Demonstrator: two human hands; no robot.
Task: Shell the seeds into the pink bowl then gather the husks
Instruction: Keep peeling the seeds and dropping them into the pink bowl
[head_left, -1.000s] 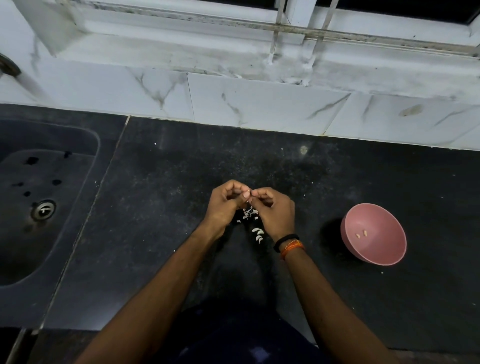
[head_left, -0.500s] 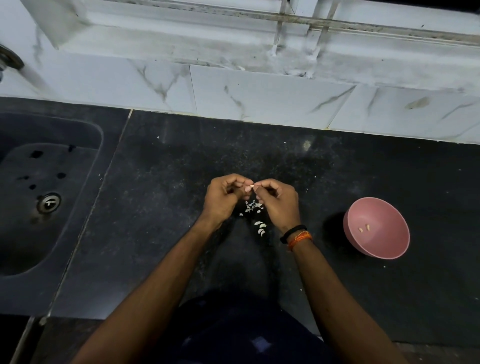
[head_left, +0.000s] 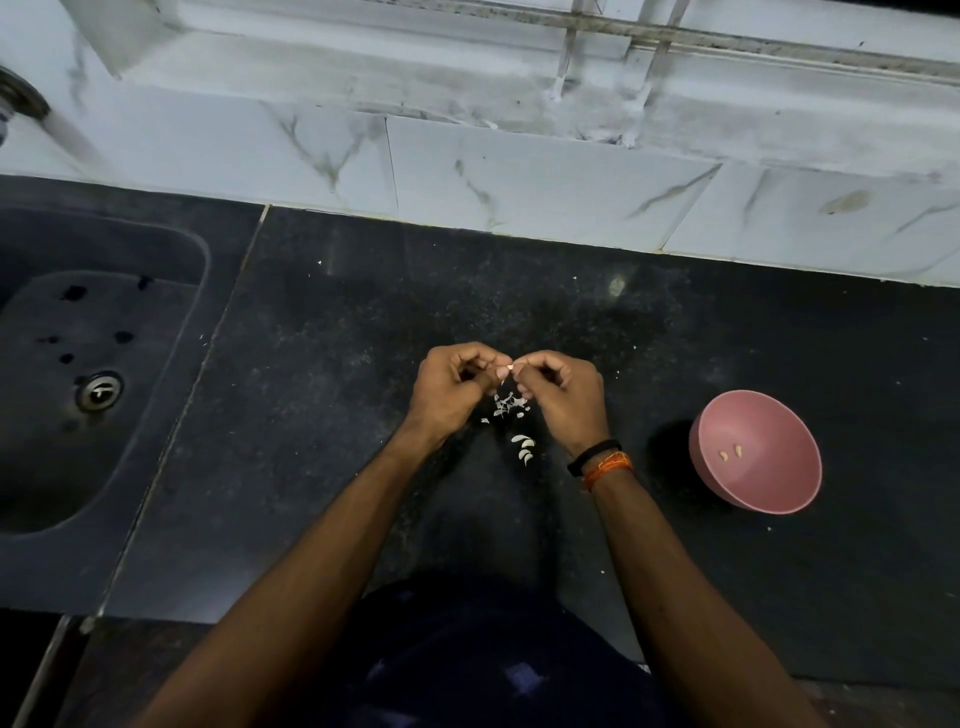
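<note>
A home kitchen: dark stone counter (head_left: 363, 467), inset sink (head_left: 78, 415) with drain (head_left: 100, 391), marble-look wall tiles (head_left: 519, 192).

No lettering, label, brand, number or sign can be read anywhere: nothing is printed on the pink bowl (head_left: 759, 453), and nothing is marked on the dark counter (head_left: 363, 415).

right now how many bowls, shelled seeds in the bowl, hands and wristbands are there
pink bowl: 1
shelled seeds in the bowl: 2
hands: 2, left hand and right hand
wristbands: 2, black and orange
total: 7
</note>
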